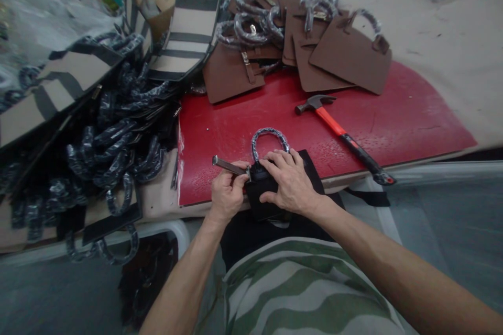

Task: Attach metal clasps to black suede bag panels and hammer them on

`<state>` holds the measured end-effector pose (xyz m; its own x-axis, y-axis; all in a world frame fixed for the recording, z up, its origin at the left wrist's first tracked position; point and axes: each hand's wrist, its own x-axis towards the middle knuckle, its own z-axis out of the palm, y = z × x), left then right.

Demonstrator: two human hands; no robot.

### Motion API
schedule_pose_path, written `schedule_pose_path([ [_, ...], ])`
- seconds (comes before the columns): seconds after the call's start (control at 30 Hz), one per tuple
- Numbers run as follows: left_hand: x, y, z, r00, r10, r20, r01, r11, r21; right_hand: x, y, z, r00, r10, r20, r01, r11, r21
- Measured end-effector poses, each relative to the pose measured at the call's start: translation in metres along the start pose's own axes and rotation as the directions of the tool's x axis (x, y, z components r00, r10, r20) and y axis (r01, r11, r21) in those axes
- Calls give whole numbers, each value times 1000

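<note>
Two hands work at the desk's (393, 125) near edge: left hand (227, 193) grips a thin metal tool (230, 166), right hand (288, 180) presses open on the small, soft, light-looking black leather bag (264, 191).

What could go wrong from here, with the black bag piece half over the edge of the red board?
1. The black bag piece overhangs the near edge of the red board; it might slide off if the right hand lifts.
2. The left hand grips a thin metal tool close to the right hand's fingers, so a slip could nick them.
3. The hammer lies with its grip end at the edge and could get knocked off.
</note>
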<state>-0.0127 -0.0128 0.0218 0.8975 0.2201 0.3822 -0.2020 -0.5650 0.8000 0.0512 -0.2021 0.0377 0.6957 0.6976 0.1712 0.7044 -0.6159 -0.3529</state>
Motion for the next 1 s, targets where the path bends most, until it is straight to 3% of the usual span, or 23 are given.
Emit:
schedule_pose_path([
  [0.17, -2, 0, 4, 998, 67, 6, -67, 998, -18, -1, -1, -1, 1000, -2, 15, 2, 1000, -21],
  [0.4, -2, -6, 0, 999, -23, 32, 27, 990, -139, -1, 2, 0, 999, -14, 45, 15, 1000, -23],
  [0.7, -11, -3, 8, 998, 50, -44, -52, 998, -43, -6, -1, 3, 1000, -30, -3, 30, 998, -48],
  [1.0, -11, -2, 10, 994, 96, -53, -95, 995, 27, -6, 0, 4, 999, -29, -20, 29, 999, -26],
])
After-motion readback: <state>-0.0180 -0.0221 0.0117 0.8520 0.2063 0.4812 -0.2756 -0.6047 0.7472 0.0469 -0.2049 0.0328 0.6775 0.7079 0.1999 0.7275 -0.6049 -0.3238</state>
